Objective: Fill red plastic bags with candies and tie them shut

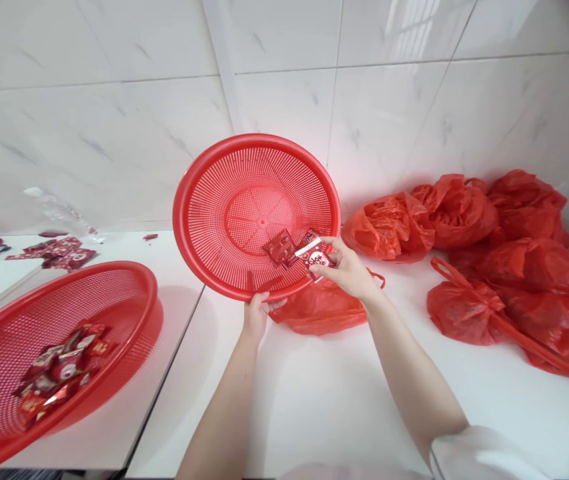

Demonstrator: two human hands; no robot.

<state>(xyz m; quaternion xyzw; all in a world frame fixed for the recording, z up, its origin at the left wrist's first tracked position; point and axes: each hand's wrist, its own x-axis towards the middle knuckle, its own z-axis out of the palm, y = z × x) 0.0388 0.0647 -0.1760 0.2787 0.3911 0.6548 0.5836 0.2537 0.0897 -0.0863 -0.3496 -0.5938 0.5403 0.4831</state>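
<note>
A round red plastic basket (259,143) is tilted toward me above the white table, its meshed inside in view. My left hand (259,313) grips its lower rim from beneath. Inside the basket's lower right part, my right hand (337,267) has its fingers closed on small red and white packets (318,259). A darker red packet (280,247) lies against the mesh beside them. Under the basket and my right forearm, a red plastic bag (321,310) rests on the table.
Another red basket (137,283) holding several packets (67,367) stands at the left. Several filled red bags (449,207) line the right side. Loose packets (64,253) and a clear plastic bottle (61,208) lie by the tiled wall (284,100).
</note>
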